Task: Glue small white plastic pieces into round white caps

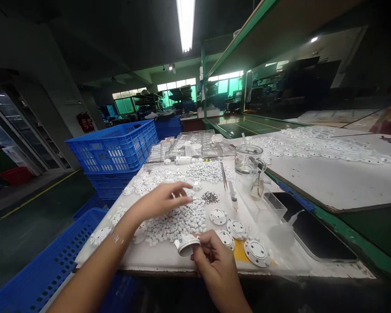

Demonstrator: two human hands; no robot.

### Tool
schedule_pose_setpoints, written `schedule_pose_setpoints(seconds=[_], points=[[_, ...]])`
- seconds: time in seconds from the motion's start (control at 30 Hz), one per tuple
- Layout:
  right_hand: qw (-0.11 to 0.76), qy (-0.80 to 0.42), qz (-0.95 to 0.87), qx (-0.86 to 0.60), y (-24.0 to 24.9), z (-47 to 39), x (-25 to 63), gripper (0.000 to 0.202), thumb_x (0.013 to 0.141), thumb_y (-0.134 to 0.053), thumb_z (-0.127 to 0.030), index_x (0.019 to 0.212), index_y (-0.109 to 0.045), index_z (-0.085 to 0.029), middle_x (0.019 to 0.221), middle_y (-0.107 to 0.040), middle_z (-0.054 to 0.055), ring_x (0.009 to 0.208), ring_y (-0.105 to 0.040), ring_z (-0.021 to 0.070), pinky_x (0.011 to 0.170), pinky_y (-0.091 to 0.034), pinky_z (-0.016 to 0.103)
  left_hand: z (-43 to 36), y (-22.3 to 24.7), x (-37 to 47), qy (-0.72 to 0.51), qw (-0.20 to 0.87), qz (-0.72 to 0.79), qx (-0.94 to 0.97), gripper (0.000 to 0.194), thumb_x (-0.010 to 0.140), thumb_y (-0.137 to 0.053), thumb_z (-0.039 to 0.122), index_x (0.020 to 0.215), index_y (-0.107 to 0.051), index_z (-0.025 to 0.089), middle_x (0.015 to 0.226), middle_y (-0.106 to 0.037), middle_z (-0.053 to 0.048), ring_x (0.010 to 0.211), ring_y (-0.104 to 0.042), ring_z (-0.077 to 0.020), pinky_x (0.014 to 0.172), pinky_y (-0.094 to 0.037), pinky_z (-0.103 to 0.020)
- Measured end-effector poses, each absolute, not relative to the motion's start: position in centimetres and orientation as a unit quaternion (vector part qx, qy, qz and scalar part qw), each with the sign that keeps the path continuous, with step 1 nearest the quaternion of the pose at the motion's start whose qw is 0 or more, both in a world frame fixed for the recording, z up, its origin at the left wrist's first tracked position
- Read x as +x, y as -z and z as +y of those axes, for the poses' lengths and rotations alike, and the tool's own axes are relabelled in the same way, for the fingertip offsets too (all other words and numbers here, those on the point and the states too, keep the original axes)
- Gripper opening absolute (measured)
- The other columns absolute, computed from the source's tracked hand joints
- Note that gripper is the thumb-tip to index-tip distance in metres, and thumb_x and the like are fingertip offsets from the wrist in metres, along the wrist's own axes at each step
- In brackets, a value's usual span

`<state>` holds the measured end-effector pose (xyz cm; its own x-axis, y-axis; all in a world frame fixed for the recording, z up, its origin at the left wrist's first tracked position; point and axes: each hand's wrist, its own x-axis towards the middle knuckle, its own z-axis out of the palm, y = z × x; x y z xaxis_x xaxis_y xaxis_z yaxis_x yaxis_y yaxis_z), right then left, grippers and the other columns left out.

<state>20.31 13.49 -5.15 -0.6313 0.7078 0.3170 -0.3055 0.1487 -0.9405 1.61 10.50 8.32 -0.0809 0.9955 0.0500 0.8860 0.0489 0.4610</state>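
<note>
My left hand (167, 199) reaches over a heap of small white pieces (179, 221), thumb and fingers apart and nothing between them. Near the front edge of the table, my right hand (211, 258) grips a round white part (188, 245) by its right side, tilted. Just beyond my left hand's fingertips lie a white disc (197, 185) and a small pile of dark metal bits (210, 198). Several white discs with dark holes, one of them at the front (256, 251), rest right of my right hand, partly on a yellow sheet (240, 251).
Tweezers (223, 176) and a syringe (233, 195) lie mid-table. Right of them are a glass mug (247, 160), a small bottle (257, 189), a clear box (273, 206) and a dark tablet-like slab (316, 230). Blue crates (117, 150) stand left.
</note>
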Motion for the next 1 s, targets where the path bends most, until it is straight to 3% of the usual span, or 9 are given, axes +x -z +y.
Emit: schedule_pose_setpoints(seconds=[0.17, 0.47, 0.7, 0.9, 1.0], points=[[0.391, -0.625, -0.660, -0.146, 5.2, 13.7, 20.5, 0.030, 0.094, -0.052, -0.045, 0.082, -0.052, -0.018, 0.060, -0.044, -0.004, 0.050, -0.035, 0.0076, 0.045, -0.028, 0.019, 18.2, -7.5, -1.6, -0.116, 0.025, 0.750, 0.651, 0.023, 0.093, -0.061, 0.028, 0.110, -0.066, 0.013, 0.116, -0.065, -0.013, 0.105, -0.061, -0.0271, 0.088, -0.051, -0.042], [0.413, -0.598, -0.668, -0.160, 5.6, 13.3, 20.2, 0.026, 0.095, -0.050, -0.042, 0.082, -0.051, -0.020, 0.056, -0.040, -0.007, 0.045, -0.038, 0.0082, 0.043, -0.030, 0.019, 24.2, -4.7, -3.4, -0.069, 0.002, 0.756, 0.651, 0.027, 0.095, -0.061, 0.032, 0.116, -0.062, 0.016, 0.119, -0.064, -0.010, 0.101, -0.064, -0.0227, 0.087, -0.056, -0.043], [0.447, -0.549, -0.688, -0.158, 6.2, 13.4, 19.9, 0.024, 0.095, -0.049, -0.039, 0.085, -0.056, -0.018, 0.059, -0.045, -0.004, 0.047, -0.041, 0.0086, 0.043, -0.033, 0.019, 23.0, -5.3, -2.7, -0.106, 0.005, 0.725, 0.681, 0.025, 0.094, -0.062, 0.032, 0.111, -0.064, 0.014, 0.113, -0.066, -0.009, 0.097, -0.065, -0.0211, 0.085, -0.056, -0.041], [0.485, -0.484, -0.713, -0.150, 5.4, 13.5, 21.0, 0.018, 0.094, -0.051, -0.027, 0.101, -0.066, -0.019, 0.061, -0.056, -0.002, 0.051, -0.054, 0.0116, 0.049, -0.044, 0.021, 17.9, -10.3, 2.0, -0.258, -0.049, 0.685, 0.679, 0.019, 0.096, -0.054, 0.020, 0.099, -0.071, 0.014, 0.103, -0.071, -0.013, 0.100, -0.062, -0.0249, 0.089, -0.049, -0.040], [0.516, -0.423, -0.731, -0.141, 5.1, 13.5, 21.3, 0.019, 0.093, -0.052, -0.020, 0.105, -0.067, -0.022, 0.066, -0.062, -0.001, 0.054, -0.057, 0.0116, 0.052, -0.047, 0.020, 12.5, -12.2, 5.0, -0.331, -0.022, 0.667, 0.667, 0.018, 0.093, -0.061, 0.029, 0.100, -0.074, 0.020, 0.095, -0.074, -0.007, 0.084, -0.067, -0.0217, 0.074, -0.053, -0.033]])
